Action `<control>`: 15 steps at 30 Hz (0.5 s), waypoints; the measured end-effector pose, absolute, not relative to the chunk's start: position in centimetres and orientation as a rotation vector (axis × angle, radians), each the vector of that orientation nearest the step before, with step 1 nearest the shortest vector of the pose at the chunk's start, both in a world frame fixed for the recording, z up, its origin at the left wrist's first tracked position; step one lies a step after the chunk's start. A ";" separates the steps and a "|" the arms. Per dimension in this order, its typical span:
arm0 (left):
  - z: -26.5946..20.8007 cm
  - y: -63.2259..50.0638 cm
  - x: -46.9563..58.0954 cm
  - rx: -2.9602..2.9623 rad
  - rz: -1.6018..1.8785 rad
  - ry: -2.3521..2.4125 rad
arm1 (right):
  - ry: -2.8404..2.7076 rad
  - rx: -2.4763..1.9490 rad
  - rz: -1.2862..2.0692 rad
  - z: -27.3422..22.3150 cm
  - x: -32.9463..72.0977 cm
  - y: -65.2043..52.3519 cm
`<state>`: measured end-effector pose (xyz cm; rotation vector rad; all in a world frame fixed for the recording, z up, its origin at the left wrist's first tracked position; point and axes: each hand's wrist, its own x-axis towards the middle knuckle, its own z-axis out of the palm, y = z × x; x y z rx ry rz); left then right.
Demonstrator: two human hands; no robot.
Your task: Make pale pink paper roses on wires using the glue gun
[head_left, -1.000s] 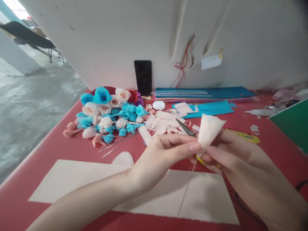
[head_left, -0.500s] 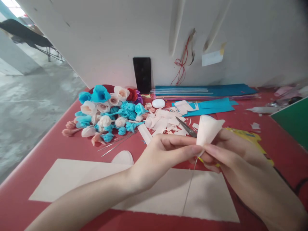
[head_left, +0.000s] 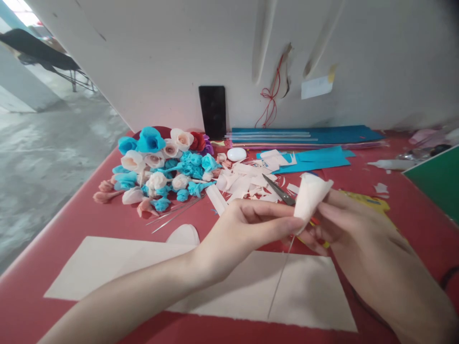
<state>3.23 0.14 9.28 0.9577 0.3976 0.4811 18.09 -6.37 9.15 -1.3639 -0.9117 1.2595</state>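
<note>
A cone-shaped paper flower [head_left: 309, 195] in pale cream crepe paper is held above the table, its wide end up. Its thin wire stem [head_left: 280, 279] slants down over a cream paper sheet [head_left: 297, 301]. Thumb and fingers of my left hand [head_left: 238, 234] pinch the flower's narrow base. My right hand [head_left: 362, 234] is closed at the flower's right side, its thumb at the paper's edge; some of its fingers are hidden behind. Just behind the flower lie scissors [head_left: 278, 189], their blades showing and their handles mostly covered by my hands.
Blue, cream and pink paper flowers [head_left: 158, 179] are heaped at the left. Paper scraps [head_left: 244, 181], a white oval object [head_left: 236, 154] and blue paper [head_left: 315, 160] lie behind my hands. A black phone [head_left: 213, 112] leans on the wall. Several wires [head_left: 172, 217] lie near cut petals [head_left: 182, 234].
My right thumb has moved from the flower's base up to its right side. The paper's right edge is wrapped closer and the cone looks narrower. My left hand keeps its pinch.
</note>
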 end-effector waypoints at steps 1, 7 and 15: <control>9.2 0.1 3.3 0.968 0.480 0.421 | -0.912 -1.355 1.269 9.2 18.2 -6.3; 9.1 0.1 3.2 0.959 0.525 0.451 | -1.045 -1.379 1.227 9.0 18.4 -6.2; 9.1 0.0 3.2 0.968 0.675 0.544 | -1.039 -1.435 1.150 9.6 17.8 -6.3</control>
